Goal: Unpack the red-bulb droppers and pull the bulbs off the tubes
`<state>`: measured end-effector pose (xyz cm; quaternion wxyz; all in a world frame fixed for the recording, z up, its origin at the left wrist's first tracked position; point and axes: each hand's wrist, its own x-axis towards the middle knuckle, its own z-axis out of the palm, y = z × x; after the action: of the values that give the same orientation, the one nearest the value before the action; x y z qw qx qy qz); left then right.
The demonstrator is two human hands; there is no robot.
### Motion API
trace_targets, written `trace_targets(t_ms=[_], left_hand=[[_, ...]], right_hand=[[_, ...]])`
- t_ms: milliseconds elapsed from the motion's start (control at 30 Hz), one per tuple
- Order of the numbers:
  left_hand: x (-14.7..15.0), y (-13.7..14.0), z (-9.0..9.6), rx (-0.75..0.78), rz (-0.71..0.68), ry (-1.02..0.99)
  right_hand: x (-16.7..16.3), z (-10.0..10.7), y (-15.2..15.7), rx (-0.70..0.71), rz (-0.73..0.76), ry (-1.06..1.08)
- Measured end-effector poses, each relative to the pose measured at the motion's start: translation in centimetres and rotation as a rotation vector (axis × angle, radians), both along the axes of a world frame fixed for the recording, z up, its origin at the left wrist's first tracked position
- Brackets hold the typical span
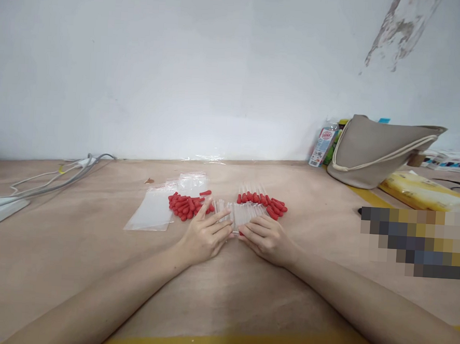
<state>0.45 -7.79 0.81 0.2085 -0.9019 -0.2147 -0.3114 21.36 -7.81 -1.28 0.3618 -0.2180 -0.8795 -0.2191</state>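
My left hand (208,236) is closed, one finger raised, its lower fingertips pinched at the end of a thin clear tube that is mostly hidden. Facing it, my right hand (268,239) has curled fingers, with a bit of a red rubber bulb (242,233) showing under the fingertips. Just beyond both hands lie several loose clear tubes (246,212) side by side. A pile of red rubber bulbs (184,206) sits by my left hand. Past my right hand are several clear tubes with red bulbs on their ends (255,197), forming droppers.
Clear zip bags (149,211) lie left of the red pile. White cables (58,174) and a power strip (1,212) are at far left. At right stand a carton (322,146) and a grey bag (375,150), with a yellow packet (419,191) beside them. A wall rises behind.
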Motion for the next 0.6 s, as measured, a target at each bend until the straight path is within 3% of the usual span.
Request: trace_targets(t_ms=[367, 467, 600], left_hand=[[-1.3, 0.4, -0.1, -0.006, 0.021, -0.035], [-2.9, 1.5, -0.7, -0.046, 0.143, -0.147], [-3.7, 2.7, -1.3, -0.160, 0.306, -0.220]], right_hand=[[1.6, 0.9, -0.1, 0.082, 0.014, -0.030], [3.5, 1.3, 0.9, -0.005, -0.152, 0.204], [6.0, 1.9, 3.0, -0.265, -0.326, 0.589]])
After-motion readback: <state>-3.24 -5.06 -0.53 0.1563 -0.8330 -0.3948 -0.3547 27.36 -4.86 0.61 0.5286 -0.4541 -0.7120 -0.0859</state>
